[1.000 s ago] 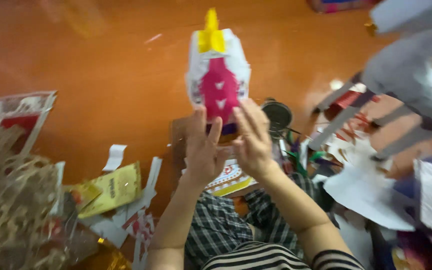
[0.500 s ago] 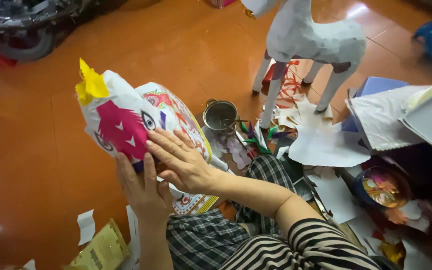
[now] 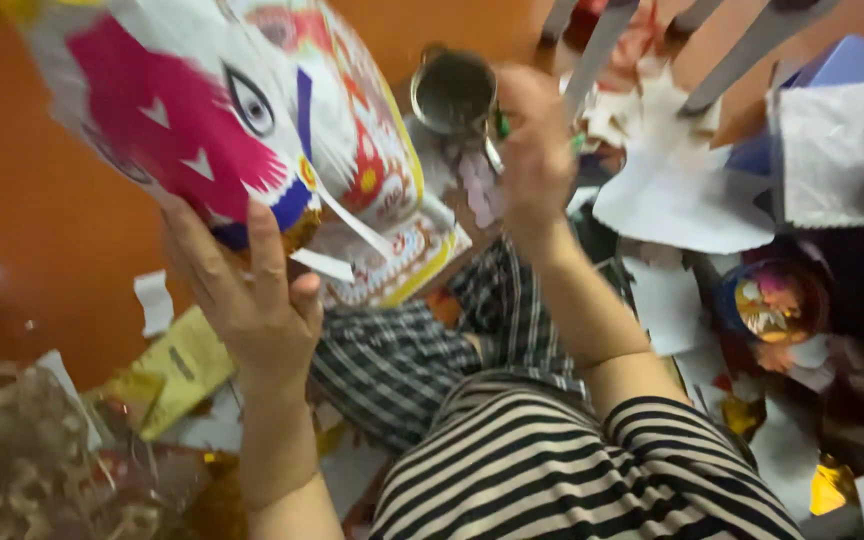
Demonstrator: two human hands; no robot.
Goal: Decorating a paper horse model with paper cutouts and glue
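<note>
Paper scraps [image 3: 667, 195] lie all over the orange floor [image 3: 42, 200] around the seated person, who wears a striped top and checked trousers.

From the head camera, looking down: the left hand [image 3: 247, 305] is raised with its palm up and fingers spread, propping a painted paper animal head [image 3: 222, 130] from underneath. The fingertips press against the lower edge of it, so this is a cupped, supporting hold and not a pinch. The head is white with a big pink patch marked by small white triangles, a painted eye, blue and gold trim, and red and yellow patterns along its side. Two white paper strips hang loose from it just above the left thumb. It sits up in the air at the upper left, tilted, well clear of the floor.

The right hand [image 3: 532, 150] is lifted off to the right, apart from the paper head, blurred by movement. Its fingers look loosely curled, and I cannot tell whether it holds anything. Just beside it, further back, stands a small metal tin [image 3: 452, 90] with a handle.

Grey legs [image 3: 602, 45] of a paper animal figure rise at the top right. A round, brightly patterned bowl [image 3: 777, 300] sits at the right among the scraps, and a yellow packet [image 3: 177, 365] lies on the floor by the left forearm.
</note>
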